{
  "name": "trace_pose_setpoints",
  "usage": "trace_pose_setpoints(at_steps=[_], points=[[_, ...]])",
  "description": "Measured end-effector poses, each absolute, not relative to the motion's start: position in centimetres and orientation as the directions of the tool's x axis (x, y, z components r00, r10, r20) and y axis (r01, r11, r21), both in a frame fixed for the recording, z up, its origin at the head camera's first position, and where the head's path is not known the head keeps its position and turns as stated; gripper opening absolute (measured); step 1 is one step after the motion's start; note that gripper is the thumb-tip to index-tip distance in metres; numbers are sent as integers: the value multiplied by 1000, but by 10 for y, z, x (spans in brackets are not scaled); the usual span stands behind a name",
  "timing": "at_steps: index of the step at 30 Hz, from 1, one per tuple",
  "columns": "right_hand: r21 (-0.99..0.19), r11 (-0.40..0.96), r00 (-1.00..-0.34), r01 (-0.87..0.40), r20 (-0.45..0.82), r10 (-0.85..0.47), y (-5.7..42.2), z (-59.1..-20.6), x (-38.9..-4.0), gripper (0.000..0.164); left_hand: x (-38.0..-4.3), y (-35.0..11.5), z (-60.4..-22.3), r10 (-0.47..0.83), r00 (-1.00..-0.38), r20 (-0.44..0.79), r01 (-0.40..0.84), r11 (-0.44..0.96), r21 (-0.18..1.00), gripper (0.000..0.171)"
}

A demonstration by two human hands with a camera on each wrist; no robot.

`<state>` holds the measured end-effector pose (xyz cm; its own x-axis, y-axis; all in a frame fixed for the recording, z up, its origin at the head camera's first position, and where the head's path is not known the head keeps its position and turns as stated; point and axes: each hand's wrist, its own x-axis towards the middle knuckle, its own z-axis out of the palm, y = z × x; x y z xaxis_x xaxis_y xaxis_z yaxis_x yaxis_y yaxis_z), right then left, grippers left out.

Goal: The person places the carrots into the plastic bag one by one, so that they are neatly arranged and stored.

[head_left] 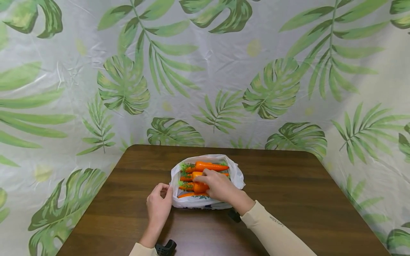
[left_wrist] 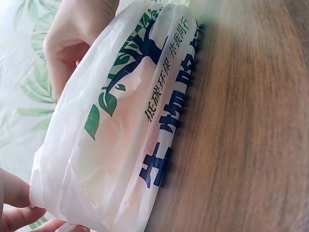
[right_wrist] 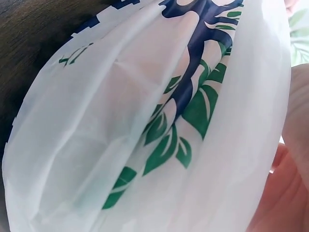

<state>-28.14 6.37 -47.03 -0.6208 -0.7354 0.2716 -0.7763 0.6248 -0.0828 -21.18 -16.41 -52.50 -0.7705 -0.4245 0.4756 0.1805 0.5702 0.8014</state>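
Note:
A white plastic bag (head_left: 238, 177) lies with its mouth spread wide, several orange carrots (head_left: 209, 166) with green tops side by side inside it. My left hand (head_left: 159, 205) pinches the bag's left rim; in the left wrist view its fingers (left_wrist: 14, 195) are at the bag's edge. Over the bag's right side reaches my right hand (head_left: 220, 185), its fingers curled round a carrot (head_left: 199, 187) in the middle of the row. Part of that carrot is hidden under the hand. The bag's printed wall (right_wrist: 120, 96) fills most of the right wrist view.
The bag sits on a dark brown wooden table (head_left: 288, 199), near the middle of its width. Behind the table hangs a pale cloth (head_left: 224, 71) with green leaf prints. A black wrist strap (head_left: 166, 248) shows at the left sleeve.

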Motion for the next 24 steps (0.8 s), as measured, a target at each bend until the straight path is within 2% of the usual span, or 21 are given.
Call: trace_pose_setpoints(at_steps=[7, 14, 24], points=[[-103, 628, -628, -771, 287, -724, 70, -469, -279, 52, -212, -162, -527, -414, -783, 464, 180, 564, 806, 8], [-90, 636, -629, -766, 309, -714, 73, -464, -282, 52, -214, -163, -528, -410, -787, 461, 175, 568, 804, 7], [-127, 657, -656, -743, 332, -678, 80, -446, -275, 46, -209, -169, -534, -419, -747, 517, 191, 610, 769, 8]])
